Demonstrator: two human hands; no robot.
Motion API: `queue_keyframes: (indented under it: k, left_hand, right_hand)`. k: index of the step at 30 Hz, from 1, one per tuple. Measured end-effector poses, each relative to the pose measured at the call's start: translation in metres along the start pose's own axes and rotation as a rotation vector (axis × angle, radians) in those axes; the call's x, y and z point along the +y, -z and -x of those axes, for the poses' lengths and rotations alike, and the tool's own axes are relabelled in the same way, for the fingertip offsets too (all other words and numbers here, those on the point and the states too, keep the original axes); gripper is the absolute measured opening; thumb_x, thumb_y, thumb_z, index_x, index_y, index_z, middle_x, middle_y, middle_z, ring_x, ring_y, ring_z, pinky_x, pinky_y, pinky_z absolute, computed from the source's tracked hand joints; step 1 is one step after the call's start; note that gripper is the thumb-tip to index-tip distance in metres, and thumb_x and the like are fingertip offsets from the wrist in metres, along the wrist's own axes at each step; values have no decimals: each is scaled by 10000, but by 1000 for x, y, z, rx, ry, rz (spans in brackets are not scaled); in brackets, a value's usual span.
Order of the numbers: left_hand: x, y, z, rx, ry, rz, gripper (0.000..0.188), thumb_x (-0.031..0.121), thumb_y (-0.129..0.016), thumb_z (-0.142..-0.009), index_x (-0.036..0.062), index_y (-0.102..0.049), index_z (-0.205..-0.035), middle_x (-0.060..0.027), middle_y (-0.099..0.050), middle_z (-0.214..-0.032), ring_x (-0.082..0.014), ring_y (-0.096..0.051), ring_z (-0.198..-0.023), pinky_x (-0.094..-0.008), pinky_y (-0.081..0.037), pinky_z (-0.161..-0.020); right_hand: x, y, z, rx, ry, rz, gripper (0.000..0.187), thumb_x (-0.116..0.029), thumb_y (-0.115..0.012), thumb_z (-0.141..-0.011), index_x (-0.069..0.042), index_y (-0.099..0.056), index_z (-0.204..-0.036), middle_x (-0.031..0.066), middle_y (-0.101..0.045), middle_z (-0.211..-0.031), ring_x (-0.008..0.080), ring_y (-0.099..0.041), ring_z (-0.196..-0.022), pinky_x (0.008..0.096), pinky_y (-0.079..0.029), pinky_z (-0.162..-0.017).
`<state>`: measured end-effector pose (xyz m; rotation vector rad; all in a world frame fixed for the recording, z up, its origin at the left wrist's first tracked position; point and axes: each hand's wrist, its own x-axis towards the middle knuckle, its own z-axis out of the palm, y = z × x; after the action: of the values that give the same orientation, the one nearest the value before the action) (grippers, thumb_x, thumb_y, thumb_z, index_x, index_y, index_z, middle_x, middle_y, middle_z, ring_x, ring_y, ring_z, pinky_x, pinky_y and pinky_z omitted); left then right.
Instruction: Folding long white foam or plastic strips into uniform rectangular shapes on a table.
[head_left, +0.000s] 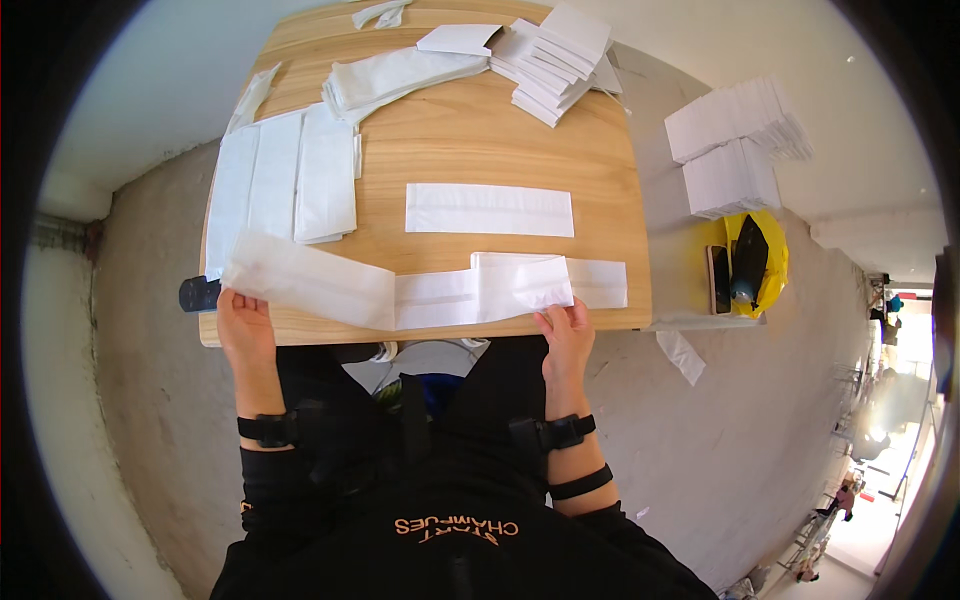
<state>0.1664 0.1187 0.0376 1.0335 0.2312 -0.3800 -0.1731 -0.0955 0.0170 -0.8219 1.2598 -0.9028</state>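
Head view: my left hand [247, 330] grips the near left corner of a creased white paper strip [310, 280], with the fingers bent at its lower edge. My right hand [567, 340] pinches the lower right corner of the strip between thumb and fingertips. The strip extends between both hands along the near edge of a wooden table [480, 150]. Its left panel is tilted; its middle portion lies lower, and a small flap is turned over at the right end. A further white paper piece [602, 284] projects to the right of the strip; I cannot tell whether the two are joined.

A flat white paper sleeve [488, 210] lies just beyond the strip, apart from it. Rows of white sleeves [275, 175] occupy the table's left side; a loose white bundle [400, 82] lies beyond them. A stack of folded white paper [560, 60] sits at the far right corner.

To the right of the table, two white paper stacks [733, 178] stand near a yellow plastic bag [774, 285]. A dark bottle [746, 265] rests in the bag, with a phone [718, 280] just beside it
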Motion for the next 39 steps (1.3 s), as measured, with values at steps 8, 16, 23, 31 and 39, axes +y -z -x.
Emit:
queue_keyframes:
  k: [8, 16, 23, 31, 39]
  left_hand:
    - [-14, 8, 18, 247, -784, -1136, 499, 75, -574, -883, -62, -382, -1322, -182, -411, -1357, -303, -423, -1248, -436, -318, -1075]
    - [-82, -69, 124, -1272, -752, -1686, 789, 312, -650, -843, 4, -255, -1452, -177, -241, -1522, -336, -176, -1429, -515, -140, -1143]
    - [-89, -57, 109, -1348, -859, -1835, 852, 488, -616, -822, -1, -291, -1438, -131, -221, -1543, -283, -169, -1439, -517, -130, -1144]
    - [-84, -57, 101, -1319, -927, -1905, 852, 544, -607, -798, 16, -349, -1415, -101, -258, -1532, -259, -192, -1432, -506, -159, -1142]
    - [-81, -59, 100, -1345, -891, -1904, 879, 517, -625, -791, 19, -300, -1439, -111, -238, -1538, -266, -178, -1436, -501, -130, -1150]
  right_hand:
    - [-2, -4, 3, 65, -27, -110, 256, -31, -586, -868, -3, -567, -1122, 41, -613, -966, 110, -583, -884, 259, -527, -760]
    - [-1, -3, 1, 87, -1, -52, 242, -86, -616, -869, -23, -586, -1100, 29, -614, -945, 101, -579, -836, 249, -513, -707]
    - [0, 17, -24, 73, 344, 575, 259, -229, -672, -852, 5, -644, -960, 80, -626, -877, 153, -585, -725, 299, -476, -636]
    - [-12, 14, -24, 37, 334, 773, 254, -220, -696, -805, -61, -634, -994, 66, -654, -777, 178, -612, -668, 325, -481, -630]
    - [-15, 15, -22, 59, 450, 930, 255, -174, -682, -795, -94, -605, -1024, 45, -617, -833, 202, -596, -642, 351, -474, -621]
